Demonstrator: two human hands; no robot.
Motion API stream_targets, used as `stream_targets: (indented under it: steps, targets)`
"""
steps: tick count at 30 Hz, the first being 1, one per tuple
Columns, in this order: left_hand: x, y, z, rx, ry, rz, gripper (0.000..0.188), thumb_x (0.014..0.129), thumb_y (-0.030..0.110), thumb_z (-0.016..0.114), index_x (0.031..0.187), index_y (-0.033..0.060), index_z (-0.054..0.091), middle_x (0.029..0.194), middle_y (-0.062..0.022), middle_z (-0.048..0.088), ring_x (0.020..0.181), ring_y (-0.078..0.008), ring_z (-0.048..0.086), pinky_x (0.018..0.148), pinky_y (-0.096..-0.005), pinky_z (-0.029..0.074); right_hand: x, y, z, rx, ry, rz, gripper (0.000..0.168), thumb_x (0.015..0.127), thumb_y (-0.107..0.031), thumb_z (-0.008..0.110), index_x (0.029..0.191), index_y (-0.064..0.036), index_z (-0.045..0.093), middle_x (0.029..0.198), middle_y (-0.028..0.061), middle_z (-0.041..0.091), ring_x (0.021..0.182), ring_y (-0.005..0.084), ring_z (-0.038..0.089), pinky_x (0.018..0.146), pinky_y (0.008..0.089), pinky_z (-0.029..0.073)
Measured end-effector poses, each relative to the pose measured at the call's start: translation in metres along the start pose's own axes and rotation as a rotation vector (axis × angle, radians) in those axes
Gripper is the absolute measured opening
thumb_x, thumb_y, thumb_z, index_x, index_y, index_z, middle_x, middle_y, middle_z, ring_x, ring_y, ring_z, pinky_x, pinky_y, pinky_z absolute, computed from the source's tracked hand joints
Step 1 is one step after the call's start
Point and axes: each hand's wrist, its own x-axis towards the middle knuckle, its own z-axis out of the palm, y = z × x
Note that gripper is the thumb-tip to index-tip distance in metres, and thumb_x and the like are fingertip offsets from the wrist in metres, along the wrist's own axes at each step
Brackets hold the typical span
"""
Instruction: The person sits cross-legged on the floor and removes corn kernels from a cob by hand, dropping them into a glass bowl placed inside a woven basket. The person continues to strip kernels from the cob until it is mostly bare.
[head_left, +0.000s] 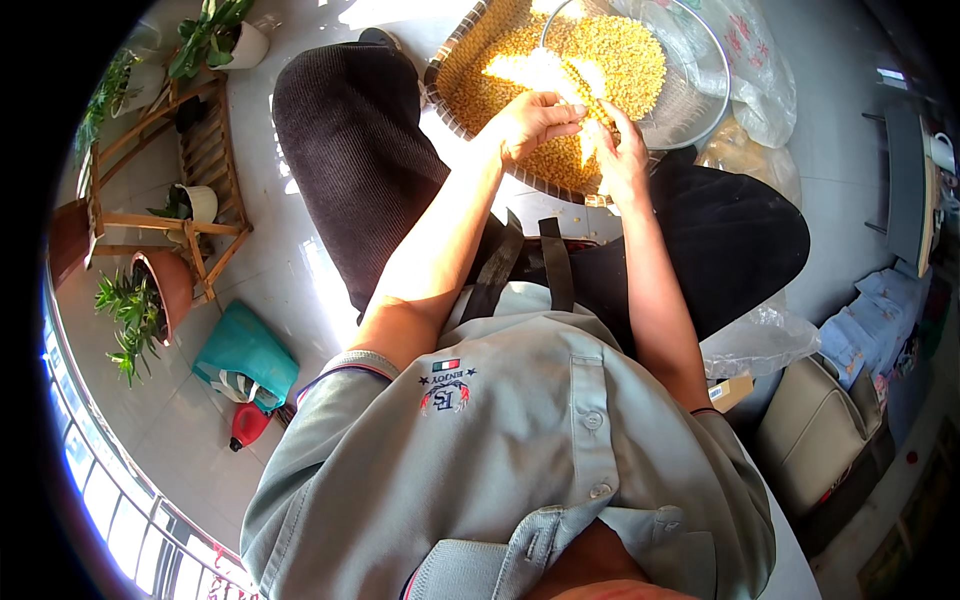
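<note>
Both hands meet over a woven basket (456, 56) that holds many loose yellow corn kernels. An ear of corn (594, 102) is between them, partly lost in the sunlight glare. My right hand (624, 150) grips it from the right, with the thumb along it. My left hand (531, 124) closes on its left side, thumb and fingertips drawn together. Fingers hide part of the ear. A round sieve (675, 127) with a metal rim rests at the basket's right side, and kernels lie heaped in it.
Clear plastic bags (765, 90) lie right of the sieve. My bent legs flank the basket. Potted plants stand around a wooden rack (206, 150) at left, near a teal bag (244, 349) and a red bottle (249, 424). A beige seat (806, 427) stands at lower right.
</note>
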Motion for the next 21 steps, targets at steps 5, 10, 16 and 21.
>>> stream_targets:
  steps: [5,10,16,21]
  targets:
    - [-0.001,-0.002,0.001,0.112,-0.003,0.024,0.025,0.084,0.010,0.056,0.104,-0.0059,0.053,0.101,-0.0103,0.058,0.092,-0.0154,0.057,0.083,-0.0238,0.049,0.000,-0.004,-0.002,-0.031,-0.033,0.042,0.032,0.082,-0.021,0.058,0.111,-0.008,0.052,0.093,0.0185,0.057,0.088,0.0309,0.055,0.076,0.0365,0.044]
    - [-0.002,-0.002,0.006,0.004,0.046,0.025,0.028,0.084,0.013,0.058,0.101,-0.0084,0.052,0.095,-0.0095,0.058,0.091,-0.0154,0.057,0.083,-0.0242,0.049,-0.001,-0.004,-0.002,-0.057,-0.019,-0.001,0.033,0.081,-0.019,0.060,0.111,-0.009,0.052,0.093,0.0177,0.056,0.087,0.0308,0.055,0.076,0.0367,0.044]
    - [-0.001,-0.003,0.004,0.127,0.033,0.022,0.028,0.085,0.015,0.056,0.099,-0.0094,0.052,0.094,-0.0100,0.057,0.093,-0.0148,0.055,0.081,-0.0234,0.049,-0.002,-0.008,0.001,-0.119,0.003,-0.042,0.033,0.080,-0.016,0.061,0.111,-0.008,0.053,0.093,0.0165,0.056,0.087,0.0311,0.055,0.076,0.0369,0.044]
    - [0.001,-0.004,0.000,0.027,0.044,0.016,0.024,0.086,0.012,0.053,0.098,-0.0087,0.052,0.098,-0.0100,0.055,0.094,-0.0151,0.055,0.082,-0.0266,0.050,-0.002,-0.005,-0.001,-0.016,-0.019,0.029,0.033,0.080,-0.017,0.060,0.112,-0.008,0.052,0.092,0.0168,0.056,0.084,0.0296,0.055,0.074,0.0355,0.044]
